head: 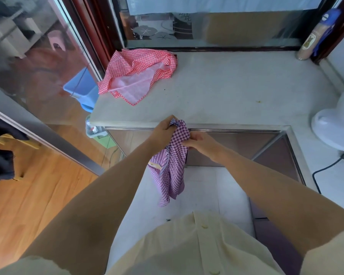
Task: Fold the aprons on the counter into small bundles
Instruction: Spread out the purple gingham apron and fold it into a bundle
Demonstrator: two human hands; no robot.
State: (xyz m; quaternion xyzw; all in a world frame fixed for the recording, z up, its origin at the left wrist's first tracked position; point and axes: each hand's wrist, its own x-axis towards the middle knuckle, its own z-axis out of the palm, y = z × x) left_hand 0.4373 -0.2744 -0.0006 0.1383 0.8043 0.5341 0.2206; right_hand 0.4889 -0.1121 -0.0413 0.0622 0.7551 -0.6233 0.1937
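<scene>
Obs., head view, standing at the counter (226, 92)

Left hand (163, 129): fingers curled round the bunched top of the purple checked apron (173, 165), holding it at the front edge of the counter. A bit of dark striped trim sticks out above my knuckles.

Right hand (201, 142): just beside the left and a little lower, thumb and fingers pinching the same bunch from its right side. The two hands are close together, with only the gathered cloth between them.

Purple checked apron: off the counter, hanging from both hands in a loose narrow drape in front of the cabinet doors (236, 143). Its lower end is free above the pale floor. A striped band runs down the middle of the drape, and a paler lilac panel shows on its left side. Not a bundle yet.

Red checked apron (135, 74): lying crumpled at the far left corner of the counter, against the glass partition. The pale inner side is turned up, and one corner points toward the front edge. Well apart from my hands, untouched.

Other items: white fan (334, 124) on the right end of the counter, with a black cable (326, 169) trailing from it. A tall bottle (310, 40) stands in the far right corner. Blue bucket (83, 92) on the floor, left of the counter
</scene>
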